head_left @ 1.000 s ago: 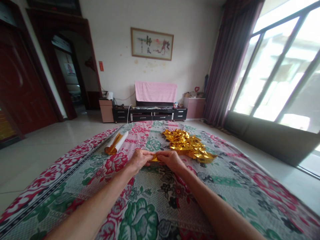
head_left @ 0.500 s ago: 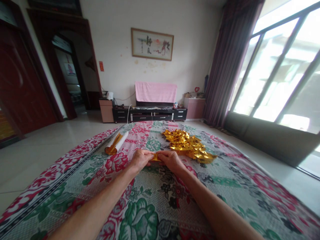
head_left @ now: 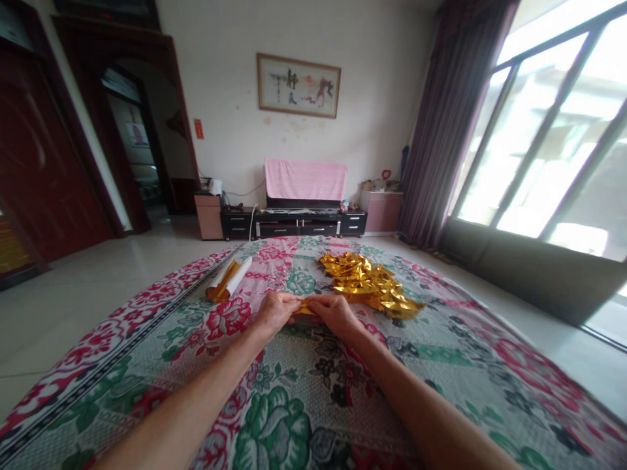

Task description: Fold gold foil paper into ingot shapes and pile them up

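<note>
Between my two hands, just above the flowered cloth (head_left: pixel 274 418), is a small piece of gold foil paper (head_left: pixel 304 307). My left hand (head_left: pixel 277 312) pinches its left end, and my right hand (head_left: pixel 336 312) pinches the right end. The thumbs almost meet in the middle, and the fingers hide most of the paper. Right of my right hand lies a heap of folded gold foil pieces (head_left: pixel 367 282), shiny and pointed. Off to the left rests a partly curled stack of gold foil sheets (head_left: pixel 228 281) with a white side showing.
The cloth covers a rounded surface in front of me. Beyond it stand a low black TV cabinet (head_left: pixel 298 225) and a screen draped with a pink towel (head_left: pixel 306 179). A purple curtain (head_left: pixel 434 130) and windows are on the right; a doorway (head_left: pixel 142 143) is at left.
Both hands stay in nearly the same place, still pinching the gold foil paper. A little more of the paper's lower edge shows between them. The heap and the sheets have not moved.
</note>
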A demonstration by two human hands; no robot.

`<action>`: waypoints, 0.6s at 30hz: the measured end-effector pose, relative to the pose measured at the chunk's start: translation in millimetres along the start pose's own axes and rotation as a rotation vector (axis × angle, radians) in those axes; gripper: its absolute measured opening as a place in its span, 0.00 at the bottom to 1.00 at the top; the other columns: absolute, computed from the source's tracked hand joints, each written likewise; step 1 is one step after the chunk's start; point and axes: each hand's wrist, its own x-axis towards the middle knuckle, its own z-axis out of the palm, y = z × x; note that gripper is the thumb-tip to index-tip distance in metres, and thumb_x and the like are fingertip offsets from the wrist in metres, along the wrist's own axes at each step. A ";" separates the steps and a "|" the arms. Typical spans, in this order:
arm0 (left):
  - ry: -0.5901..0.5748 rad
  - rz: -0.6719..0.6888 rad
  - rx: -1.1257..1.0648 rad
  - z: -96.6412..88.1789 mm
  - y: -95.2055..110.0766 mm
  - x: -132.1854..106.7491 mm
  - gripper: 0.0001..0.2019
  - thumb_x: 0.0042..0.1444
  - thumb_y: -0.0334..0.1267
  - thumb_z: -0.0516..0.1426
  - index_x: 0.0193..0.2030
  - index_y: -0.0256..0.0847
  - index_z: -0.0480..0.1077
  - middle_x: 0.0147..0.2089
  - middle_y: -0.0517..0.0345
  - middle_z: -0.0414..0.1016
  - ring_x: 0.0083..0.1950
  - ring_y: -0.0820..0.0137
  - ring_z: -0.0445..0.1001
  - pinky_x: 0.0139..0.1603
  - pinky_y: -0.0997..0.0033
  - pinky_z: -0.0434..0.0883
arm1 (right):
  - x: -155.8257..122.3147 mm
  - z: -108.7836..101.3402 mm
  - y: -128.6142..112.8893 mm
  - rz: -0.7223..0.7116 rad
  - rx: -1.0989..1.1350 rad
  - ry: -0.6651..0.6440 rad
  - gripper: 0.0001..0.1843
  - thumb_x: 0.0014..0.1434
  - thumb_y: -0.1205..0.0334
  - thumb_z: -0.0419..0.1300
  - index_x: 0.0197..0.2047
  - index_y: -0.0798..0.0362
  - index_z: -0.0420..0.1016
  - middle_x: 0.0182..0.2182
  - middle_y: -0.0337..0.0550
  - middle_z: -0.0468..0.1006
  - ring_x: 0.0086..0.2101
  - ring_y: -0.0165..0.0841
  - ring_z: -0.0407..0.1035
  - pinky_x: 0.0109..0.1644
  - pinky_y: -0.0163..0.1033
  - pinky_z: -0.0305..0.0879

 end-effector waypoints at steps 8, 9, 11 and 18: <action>-0.023 -0.001 0.024 -0.6 -0.6 -0.6 0.13 0.46 0.34 0.57 0.39 0.34 0.75 0.29 0.54 0.78 0.28 0.71 0.74 0.21 0.79 0.67 | 2.4 1.2 2.6 0.014 0.015 0.019 0.16 0.49 0.57 0.56 0.37 0.54 0.79 0.25 0.38 0.76 0.22 0.26 0.64 0.24 0.30 0.62; -0.030 0.001 0.025 -0.7 -1.2 -0.4 0.13 0.46 0.34 0.57 0.39 0.34 0.75 0.30 0.53 0.78 0.28 0.70 0.74 0.21 0.79 0.67 | 3.1 1.6 4.0 0.018 0.017 0.021 0.16 0.49 0.57 0.56 0.37 0.54 0.79 0.26 0.38 0.76 0.22 0.26 0.64 0.25 0.30 0.63; -0.036 0.003 0.019 -0.8 -2.0 0.1 0.13 0.46 0.35 0.57 0.39 0.34 0.75 0.30 0.53 0.78 0.29 0.70 0.75 0.22 0.78 0.67 | 4.0 1.8 6.4 0.013 0.004 0.020 0.16 0.49 0.56 0.56 0.37 0.53 0.79 0.26 0.38 0.77 0.22 0.26 0.65 0.25 0.30 0.63; -0.031 0.013 0.030 -0.7 -0.9 0.2 0.12 0.47 0.34 0.56 0.38 0.34 0.75 0.30 0.54 0.78 0.28 0.71 0.74 0.21 0.80 0.66 | 3.3 1.0 3.9 0.017 -0.002 0.017 0.15 0.49 0.57 0.56 0.37 0.54 0.79 0.26 0.38 0.77 0.22 0.25 0.65 0.25 0.30 0.63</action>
